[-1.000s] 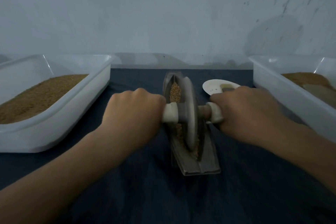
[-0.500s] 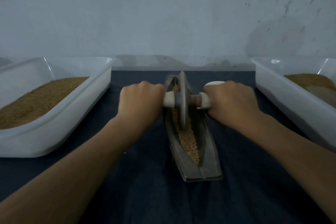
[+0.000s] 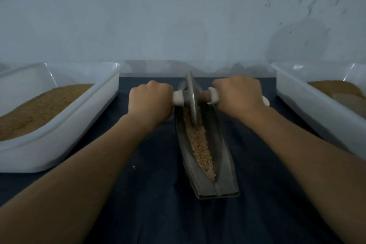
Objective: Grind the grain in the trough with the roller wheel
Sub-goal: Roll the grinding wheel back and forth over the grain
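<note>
The thin grey roller wheel [image 3: 191,99] stands upright at the far end of the trough [image 3: 222,164], above tan grain [image 3: 200,144]. My left grip [image 3: 149,101] and right grip [image 3: 239,95] clasp its white handles [image 3: 178,98].

We see a dull grey metal trough [image 3: 221,156] and roller wheel [image 3: 191,101], coarse tan grain [image 3: 200,144], glossy white plastic tubs [image 3: 65,130], and matt dark cloth [image 3: 158,214] covering the surface.

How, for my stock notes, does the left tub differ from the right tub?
The left tub holds an all-brown heap; the right tub holds a pile with a greyer patch. The left tub's near corner shows; the right tub's runs out of frame. Both are white plastic, flanking the trough.
</note>
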